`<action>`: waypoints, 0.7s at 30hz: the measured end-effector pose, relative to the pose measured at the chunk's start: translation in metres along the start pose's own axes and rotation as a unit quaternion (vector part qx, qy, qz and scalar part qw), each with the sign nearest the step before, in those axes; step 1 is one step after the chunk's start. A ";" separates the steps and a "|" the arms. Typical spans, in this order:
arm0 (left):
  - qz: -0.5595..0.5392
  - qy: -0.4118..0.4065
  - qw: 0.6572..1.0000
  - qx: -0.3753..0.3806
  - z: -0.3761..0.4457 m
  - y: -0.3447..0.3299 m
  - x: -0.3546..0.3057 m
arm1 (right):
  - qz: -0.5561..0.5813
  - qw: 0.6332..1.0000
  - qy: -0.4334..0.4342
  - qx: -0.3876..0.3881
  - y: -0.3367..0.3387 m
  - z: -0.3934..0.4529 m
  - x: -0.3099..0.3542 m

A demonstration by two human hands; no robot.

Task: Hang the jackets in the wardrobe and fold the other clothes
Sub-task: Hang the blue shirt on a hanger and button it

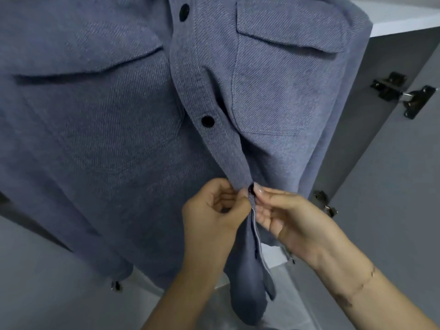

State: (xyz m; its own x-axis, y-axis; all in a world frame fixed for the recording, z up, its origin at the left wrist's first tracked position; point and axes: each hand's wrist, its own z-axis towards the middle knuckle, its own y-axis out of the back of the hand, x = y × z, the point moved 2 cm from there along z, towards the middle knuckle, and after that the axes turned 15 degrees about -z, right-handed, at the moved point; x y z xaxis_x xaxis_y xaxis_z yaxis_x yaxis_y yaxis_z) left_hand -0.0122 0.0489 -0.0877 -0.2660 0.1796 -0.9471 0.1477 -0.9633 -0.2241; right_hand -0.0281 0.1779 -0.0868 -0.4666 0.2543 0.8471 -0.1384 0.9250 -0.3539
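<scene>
A blue-grey twill jacket (pixel 114 129) with two flap chest pockets and black buttons hangs inside the wardrobe and fills most of the view. Two buttons on its front placket are fastened. My left hand (pixel 212 206) pinches the placket edge just left of a third black button (pixel 251 188). My right hand (pixel 285 215) pinches the fabric at that button from the right. Below my hands the jacket front hangs loose and unfastened. The hanger is out of view.
The grey wardrobe door (pixel 385 186) stands open on the right, with a black hinge (pixel 402 94) high up and a second hinge (pixel 325 203) lower. A white shelf edge (pixel 404 22) shows top right. The light wardrobe floor (pixel 281 289) lies below the jacket.
</scene>
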 end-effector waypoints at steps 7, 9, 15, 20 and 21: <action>0.088 -0.016 0.989 0.117 0.013 0.013 -0.009 | -0.162 0.984 0.063 -0.044 0.004 0.001 0.018; 0.102 -0.016 0.989 0.107 0.014 0.014 -0.022 | -0.322 0.913 0.220 -0.122 0.001 -0.008 0.030; 0.205 -0.258 0.943 0.041 0.042 0.023 -0.119 | -0.420 0.746 0.500 -0.132 -0.023 -0.035 0.108; 0.347 -0.357 0.867 -0.004 0.131 0.021 -0.194 | -0.524 0.594 0.593 -0.146 -0.062 -0.016 0.212; 0.399 -0.320 0.860 -0.012 0.157 0.023 -0.203 | -0.567 0.562 0.583 -0.149 -0.070 -0.003 0.231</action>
State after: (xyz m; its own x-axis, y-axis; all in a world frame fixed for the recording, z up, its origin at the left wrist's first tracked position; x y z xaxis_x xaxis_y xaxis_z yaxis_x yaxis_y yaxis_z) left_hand -0.1042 -0.0414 0.1355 -0.5391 -0.6893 -0.4841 0.5433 -0.7237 0.4254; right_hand -0.1237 0.1731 0.1348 0.6881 -0.6957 0.2063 0.4645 0.6406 0.6115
